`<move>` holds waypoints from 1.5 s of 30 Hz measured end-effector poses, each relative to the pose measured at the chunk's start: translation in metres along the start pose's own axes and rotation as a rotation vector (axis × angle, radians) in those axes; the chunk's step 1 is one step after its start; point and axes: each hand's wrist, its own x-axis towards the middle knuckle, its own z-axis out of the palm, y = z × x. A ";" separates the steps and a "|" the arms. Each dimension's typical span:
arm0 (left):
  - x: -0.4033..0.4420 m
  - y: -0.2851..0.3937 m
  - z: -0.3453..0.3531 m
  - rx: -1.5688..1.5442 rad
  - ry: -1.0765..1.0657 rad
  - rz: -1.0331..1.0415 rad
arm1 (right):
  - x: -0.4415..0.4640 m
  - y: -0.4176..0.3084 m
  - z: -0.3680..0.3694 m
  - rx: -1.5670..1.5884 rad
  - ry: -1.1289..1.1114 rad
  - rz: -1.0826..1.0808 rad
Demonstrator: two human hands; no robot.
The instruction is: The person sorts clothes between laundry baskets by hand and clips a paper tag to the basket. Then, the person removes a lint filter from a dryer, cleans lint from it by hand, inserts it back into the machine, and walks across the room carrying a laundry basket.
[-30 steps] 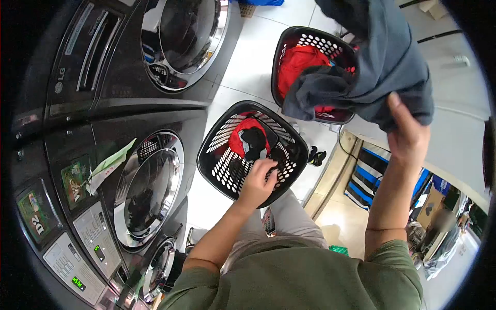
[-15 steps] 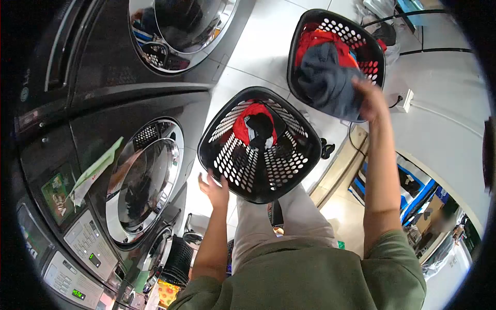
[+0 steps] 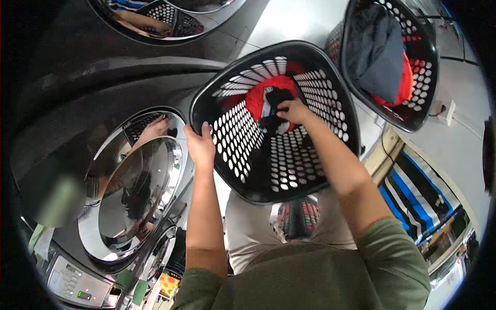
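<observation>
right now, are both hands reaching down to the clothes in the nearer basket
No, only the right hand is down at the clothes, while the left hand is at the basket rim.

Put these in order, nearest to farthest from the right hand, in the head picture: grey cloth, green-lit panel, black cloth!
1. Black cloth: right by the right hand, inside the middle basket.
2. Grey cloth: upper right, in the other basket.
3. Green-lit panel: lower left.
</observation>
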 end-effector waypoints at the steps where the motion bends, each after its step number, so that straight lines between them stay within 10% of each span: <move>1: 0.002 -0.002 0.002 0.050 0.019 0.036 | 0.033 0.023 0.029 -0.023 -0.009 0.076; 9: -0.027 0.031 0.005 -0.543 0.032 -0.249 | 0.196 0.116 0.178 -0.165 0.275 0.215; 13: -0.025 0.024 0.006 -0.553 -0.003 -0.283 | 0.130 0.039 0.066 0.322 0.119 0.003; 15: -0.022 0.006 0.012 -0.442 0.124 -0.070 | 0.056 -0.041 -0.029 0.073 -0.054 -0.020; 20: -0.049 0.082 -0.005 0.311 0.350 0.891 | -0.150 -0.116 -0.183 0.028 0.441 -0.183; 22: -0.039 0.105 0.030 0.276 -0.108 0.994 | -0.218 -0.087 -0.216 0.107 0.880 -0.536; 24: -0.022 0.120 0.086 0.548 -0.704 0.653 | -0.264 -0.041 -0.258 0.397 1.153 -0.644; 26: 0.011 0.107 0.163 0.838 -0.872 0.625 | -0.284 -0.004 -0.283 0.548 1.377 -0.644; 30: 0.042 0.030 0.279 1.021 -1.149 0.392 | -0.271 0.013 -0.224 -0.339 1.466 -0.113; 32: 0.040 -0.083 0.367 1.037 -1.060 0.465 | -0.266 0.040 -0.171 -0.460 1.449 -0.239; 37: -0.010 -0.107 0.345 0.992 -0.716 0.625 | -0.307 0.073 -0.077 -0.108 1.009 -0.174; 40: 0.043 -0.059 0.345 0.847 -1.254 0.810 | -0.320 0.091 -0.069 0.036 0.951 -0.204; 42: 0.050 0.023 0.280 0.233 -1.101 0.657 | -0.319 0.085 -0.079 0.105 1.019 -0.264; 45: 0.036 0.165 0.164 -0.242 -1.486 0.368 | -0.302 0.048 -0.097 0.193 1.043 -0.445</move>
